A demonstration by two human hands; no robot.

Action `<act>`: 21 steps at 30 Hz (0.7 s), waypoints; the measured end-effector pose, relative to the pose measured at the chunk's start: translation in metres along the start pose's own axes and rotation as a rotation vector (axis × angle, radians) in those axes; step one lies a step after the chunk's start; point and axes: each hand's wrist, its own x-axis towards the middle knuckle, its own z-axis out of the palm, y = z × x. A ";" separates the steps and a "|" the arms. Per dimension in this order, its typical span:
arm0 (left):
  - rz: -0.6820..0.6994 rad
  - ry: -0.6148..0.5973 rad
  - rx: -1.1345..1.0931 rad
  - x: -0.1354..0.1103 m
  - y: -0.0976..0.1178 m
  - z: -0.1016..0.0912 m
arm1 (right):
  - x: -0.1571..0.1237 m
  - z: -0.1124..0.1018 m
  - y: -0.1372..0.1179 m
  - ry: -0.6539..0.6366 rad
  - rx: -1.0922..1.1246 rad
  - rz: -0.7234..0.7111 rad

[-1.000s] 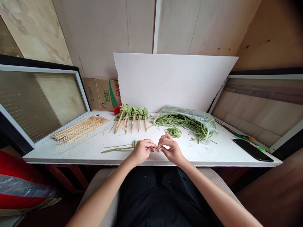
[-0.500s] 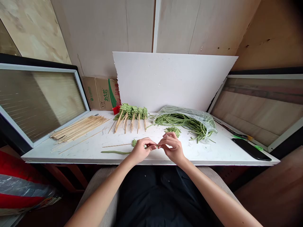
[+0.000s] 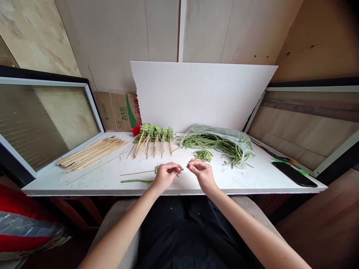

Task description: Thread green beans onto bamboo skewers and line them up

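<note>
My left hand (image 3: 165, 174) is curled in a pinch over the white tabletop (image 3: 246, 179), holding a long green bean (image 3: 137, 181) whose free end trails left on the table. A bamboo skewer (image 3: 137, 172) with bean pieces at its tip lies just behind that hand. My right hand (image 3: 200, 171) sits a little to the right, fingers pinched together; what it holds is too small to make out. A small heap of cut bean bits (image 3: 203, 155) lies just beyond it.
Finished bean skewers (image 3: 155, 136) are stacked at the back. A pile of bare skewers (image 3: 89, 153) lies left. A plastic bag of long beans (image 3: 221, 144) lies right. A black phone (image 3: 294, 174) and scissors (image 3: 283, 160) rest far right. A cardboard box (image 3: 119, 111) and white board (image 3: 202, 95) stand behind.
My two hands, pinched together on the bean a second ago, have drawn apart; the right hand has shifted slightly right and away.
</note>
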 end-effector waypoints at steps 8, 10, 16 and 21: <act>-0.041 0.030 0.087 0.005 -0.017 -0.012 | 0.033 -0.071 0.038 0.007 -0.692 0.048; -0.030 0.008 0.148 0.004 -0.020 -0.012 | 0.029 -0.072 0.046 -0.069 -0.769 0.101; -0.070 -0.009 0.146 0.002 -0.025 -0.010 | 0.024 -0.065 0.051 -0.159 -0.758 0.238; -0.185 0.052 0.035 0.003 -0.026 -0.010 | 0.032 -0.071 0.039 -0.098 -0.689 0.305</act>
